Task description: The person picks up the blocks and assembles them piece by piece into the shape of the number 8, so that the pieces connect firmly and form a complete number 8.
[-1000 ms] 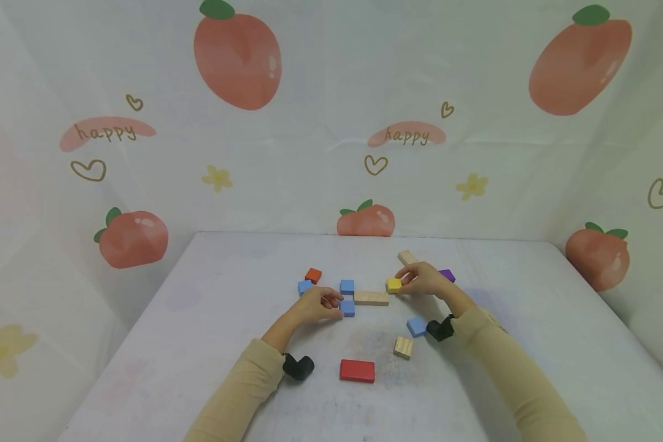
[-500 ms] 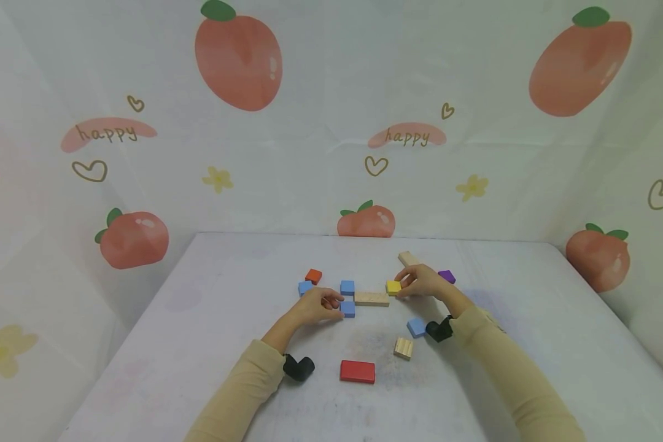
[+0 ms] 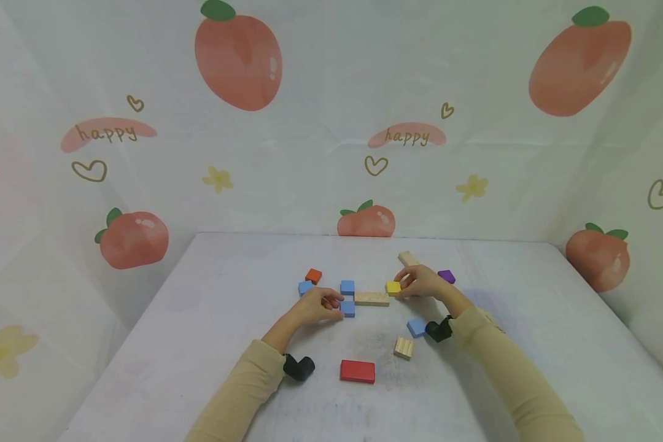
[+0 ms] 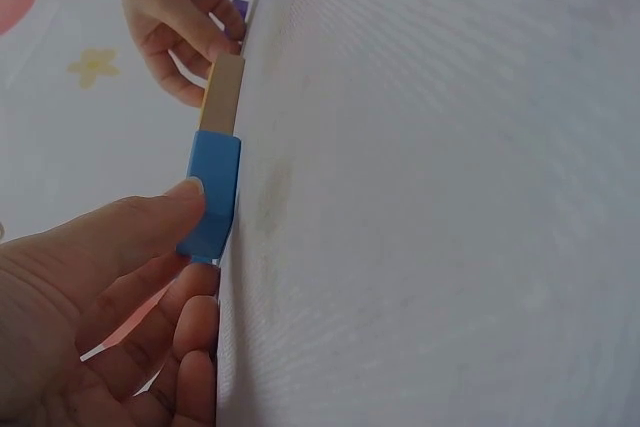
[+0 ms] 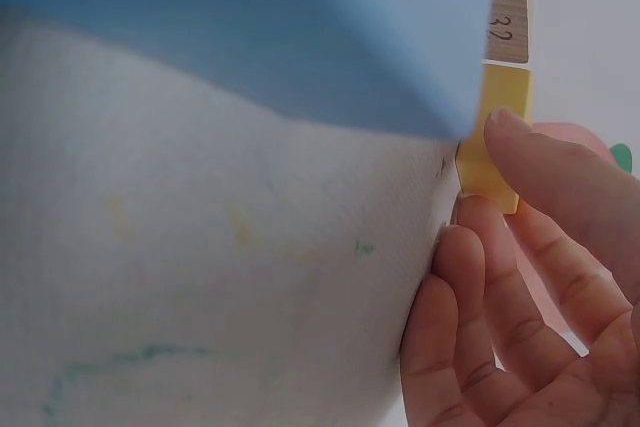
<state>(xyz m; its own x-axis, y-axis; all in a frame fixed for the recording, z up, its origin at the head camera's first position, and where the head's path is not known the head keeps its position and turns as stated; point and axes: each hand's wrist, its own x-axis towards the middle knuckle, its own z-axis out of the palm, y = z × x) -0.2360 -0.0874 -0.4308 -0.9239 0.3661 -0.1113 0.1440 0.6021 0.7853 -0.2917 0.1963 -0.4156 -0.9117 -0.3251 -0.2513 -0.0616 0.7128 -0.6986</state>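
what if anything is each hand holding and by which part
Right hand: yellow block, by its right end. Left hand: nearer middle blue block, by its left end.

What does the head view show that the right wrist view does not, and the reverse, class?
Only the head view: the left hand, the red block, the orange block and the purple block. Only the right wrist view: green marks on the tabletop. Both: the right hand pinching the yellow block, and the wooden plank beside it.

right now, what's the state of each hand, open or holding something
Left hand: holding a blue block between thumb and fingers.
Right hand: pinching the yellow block.
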